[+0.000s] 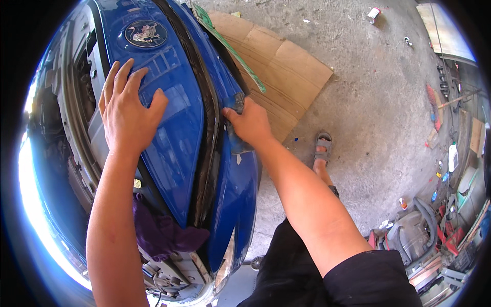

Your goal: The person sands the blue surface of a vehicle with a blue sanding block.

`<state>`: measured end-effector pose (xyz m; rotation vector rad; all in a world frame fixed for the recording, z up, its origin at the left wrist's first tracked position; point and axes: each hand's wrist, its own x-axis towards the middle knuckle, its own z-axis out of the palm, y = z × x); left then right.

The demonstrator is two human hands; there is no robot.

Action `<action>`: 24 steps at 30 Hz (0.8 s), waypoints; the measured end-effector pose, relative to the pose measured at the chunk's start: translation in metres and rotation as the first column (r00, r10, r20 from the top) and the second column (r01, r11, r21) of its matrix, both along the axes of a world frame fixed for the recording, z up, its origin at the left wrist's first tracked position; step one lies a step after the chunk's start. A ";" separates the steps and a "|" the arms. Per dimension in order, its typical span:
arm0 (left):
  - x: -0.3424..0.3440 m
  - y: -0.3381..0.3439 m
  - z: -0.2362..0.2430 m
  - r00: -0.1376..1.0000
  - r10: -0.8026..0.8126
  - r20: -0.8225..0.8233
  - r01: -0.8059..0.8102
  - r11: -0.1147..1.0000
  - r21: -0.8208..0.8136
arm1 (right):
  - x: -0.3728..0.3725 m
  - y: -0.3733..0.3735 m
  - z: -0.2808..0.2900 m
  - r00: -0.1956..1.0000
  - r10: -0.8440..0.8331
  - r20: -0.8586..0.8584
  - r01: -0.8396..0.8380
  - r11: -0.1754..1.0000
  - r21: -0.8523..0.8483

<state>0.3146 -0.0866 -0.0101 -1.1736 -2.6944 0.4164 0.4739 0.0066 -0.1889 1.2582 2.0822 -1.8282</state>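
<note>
A glossy blue vehicle front panel (169, 128) with a round silver-and-black emblem (146, 34) stretches out ahead of me. My left hand (130, 110) is at this panel below the emblem, its fingers and thumb spread and holding nothing. Past a black curved trim strip (207, 128), my right hand (251, 122) is closed at the outer edge of the lower blue bumper (232, 179). Around its thumb shows a scuffed dark grey piece (238, 140); whether it is loose or part of the bumper I cannot tell. My right fingertips are hidden.
A purple cloth (163, 233) lies over the panel's near corner by the headlight. Flat cardboard (286, 66) covers some concrete floor (368, 102), with a green strip (232, 48) above it. My sandalled foot (322, 146) stands nearby. A can (373, 15), bottles and a grey machine (411, 235) are at right.
</note>
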 end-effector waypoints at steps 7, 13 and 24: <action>0.000 0.000 0.000 1.000 0.030 0.008 -0.029 0.998 -0.050 | -0.005 0.005 -0.002 0.999 -0.010 -0.050 0.009 1.000 -0.021; 0.001 0.001 0.006 1.000 0.018 0.001 -0.018 0.999 -0.047 | 0.003 -0.004 -0.016 0.991 0.025 -0.135 -0.033 0.998 -0.061; 0.001 -0.001 0.006 0.999 0.033 0.013 -0.032 0.995 -0.098 | 0.006 -0.005 -0.007 0.994 0.008 -0.107 -0.020 0.994 -0.109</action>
